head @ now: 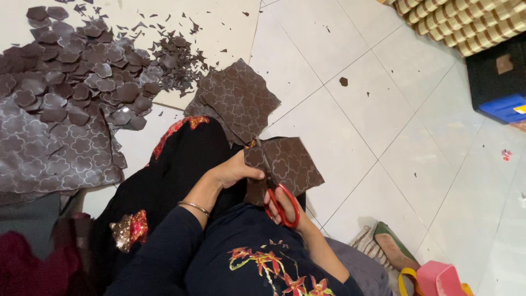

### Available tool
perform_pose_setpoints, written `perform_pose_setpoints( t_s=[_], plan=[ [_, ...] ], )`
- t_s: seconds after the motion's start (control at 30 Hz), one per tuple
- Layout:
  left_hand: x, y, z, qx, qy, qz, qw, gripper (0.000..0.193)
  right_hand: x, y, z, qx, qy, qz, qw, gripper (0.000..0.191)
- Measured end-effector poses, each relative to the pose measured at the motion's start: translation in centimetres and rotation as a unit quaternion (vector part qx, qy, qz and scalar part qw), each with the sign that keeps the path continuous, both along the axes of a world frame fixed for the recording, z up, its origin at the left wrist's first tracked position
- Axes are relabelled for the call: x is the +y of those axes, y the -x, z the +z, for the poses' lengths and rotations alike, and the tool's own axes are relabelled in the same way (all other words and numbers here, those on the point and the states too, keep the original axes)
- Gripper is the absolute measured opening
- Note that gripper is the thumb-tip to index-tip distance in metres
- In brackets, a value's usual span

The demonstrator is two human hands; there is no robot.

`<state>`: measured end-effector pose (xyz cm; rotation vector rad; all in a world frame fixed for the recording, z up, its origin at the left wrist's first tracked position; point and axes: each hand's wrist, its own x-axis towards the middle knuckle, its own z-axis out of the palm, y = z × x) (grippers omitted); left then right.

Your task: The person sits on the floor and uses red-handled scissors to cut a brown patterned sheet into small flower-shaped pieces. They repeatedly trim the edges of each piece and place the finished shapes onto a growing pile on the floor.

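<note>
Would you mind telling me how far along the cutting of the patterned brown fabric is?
Done: a big pile of cut flower shapes on the floor. In hand: left hand holds a fabric square; right hand works red scissors. Left: a stack of squares and a larger uncut sheet.

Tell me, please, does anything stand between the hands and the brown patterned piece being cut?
Nothing visible does. The left hand already pinches the patterned piece, and the right hand holds the red scissors against its lower edge.
</note>
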<state>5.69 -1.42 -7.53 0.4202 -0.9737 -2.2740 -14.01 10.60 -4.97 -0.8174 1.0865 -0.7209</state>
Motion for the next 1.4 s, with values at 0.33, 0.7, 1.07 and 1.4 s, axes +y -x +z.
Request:
perform_pose_setpoints(
  t_s=[0.33,0.7,1.07,1.4],
  plan=[
    [0.6,1.7,0.4,-0.020,-0.121,0.284,0.951,0.029,-0.5,3.0,0.6,0.138,0.077,-0.066,0.985,0.036],
    [3.7,3.3,4.7,0.095,-0.119,0.290,0.945,0.034,-1.4,3.3,3.6,0.079,0.150,-0.204,0.964,0.025],
    [6.5,1.9,9.5,0.126,-0.061,0.153,0.978,0.039,-0.6,3.6,9.0,0.063,0.281,-0.223,0.931,0.017],
    [6.9,1.6,11.8,0.051,-0.085,0.341,0.935,0.040,0.9,4.1,7.7,0.061,0.230,-0.082,0.968,0.066]
  ],
)
